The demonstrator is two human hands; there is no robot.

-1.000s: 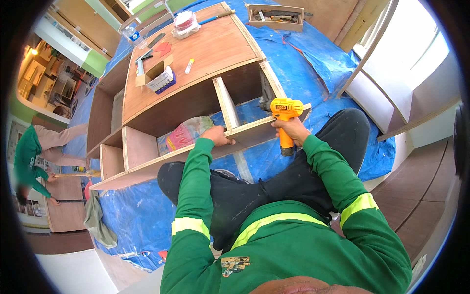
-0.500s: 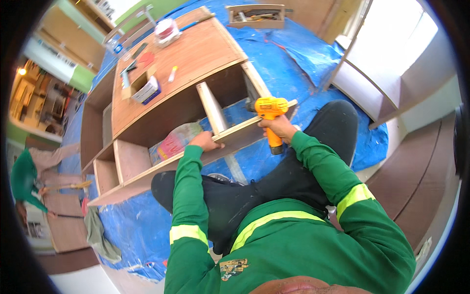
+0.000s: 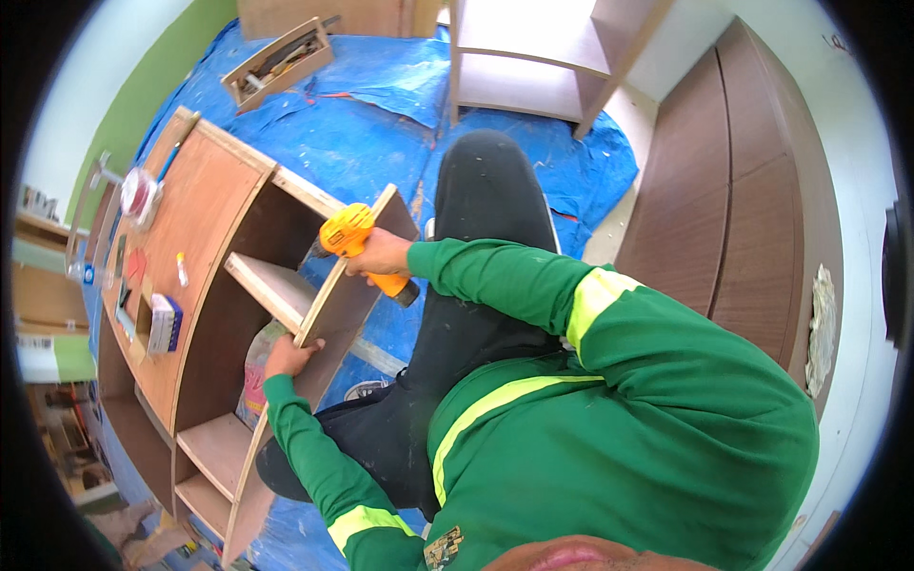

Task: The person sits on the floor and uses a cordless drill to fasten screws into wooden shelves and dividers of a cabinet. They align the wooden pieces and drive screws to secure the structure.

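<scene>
My right hand is wrapped around the grip of a yellow cordless drill, its chuck end over the far part of a wooden cabinet frame. My left hand grips the edge of the frame's long near board, where a short divider meets it. The cabinet's reddish-brown plywood panel lies beyond the open compartments. Whether the drill touches the wood I cannot tell. A pinkish plastic bag shows inside a compartment beside my left hand.
On the panel sit a small box, a yellow-capped tube and a round clear container. A wooden toolbox stands on the blue tarp. Brown panels line the right; a shelf unit stands ahead.
My view has turned to the right, so the cabinet and both hands appear farther left. Both hands keep their holds on drill and board. The other person has mostly left the view.
</scene>
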